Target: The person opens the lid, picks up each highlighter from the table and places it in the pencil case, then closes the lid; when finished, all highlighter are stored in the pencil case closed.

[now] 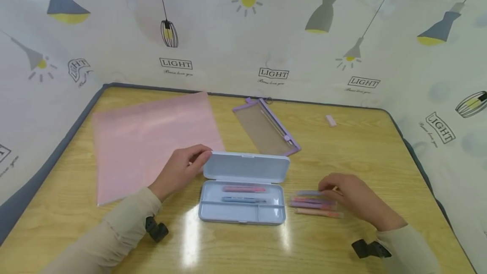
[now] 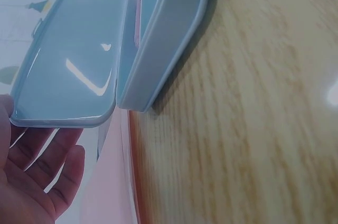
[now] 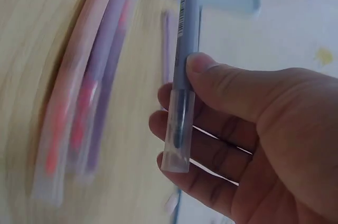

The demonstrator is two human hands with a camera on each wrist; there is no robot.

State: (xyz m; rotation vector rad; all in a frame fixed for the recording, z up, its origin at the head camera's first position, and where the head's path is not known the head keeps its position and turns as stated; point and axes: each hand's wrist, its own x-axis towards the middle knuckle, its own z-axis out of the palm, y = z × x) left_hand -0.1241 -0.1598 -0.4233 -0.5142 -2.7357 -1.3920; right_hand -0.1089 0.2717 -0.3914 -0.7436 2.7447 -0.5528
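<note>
A light blue pencil case [image 1: 228, 213] lies on the table with its lid [image 1: 247, 168] raised. My left hand [image 1: 178, 171] pinches the lid's left corner between thumb and fingers; the left wrist view shows the thumb on the inner side. Inside the case's back compartment are a pink pen [image 1: 243, 189] and a blue pen [image 1: 243, 200]. Right of the case, my right hand [image 1: 355, 195] grips a grey-blue marker [image 3: 185, 49] with a clear cap, thumb against the fingers. Just below it lie several more markers, among them a purple one [image 1: 310, 204] and a peach one [image 1: 313, 212].
Behind the left hand a pink translucent sheet [image 1: 152, 138] covers the table's left back. A purple-edged zip pouch [image 1: 255, 126] lies behind the case, and a small pink eraser [image 1: 331, 121] farther right. A lamp-printed curtain [image 1: 220, 54] borders the table [image 1: 361, 147].
</note>
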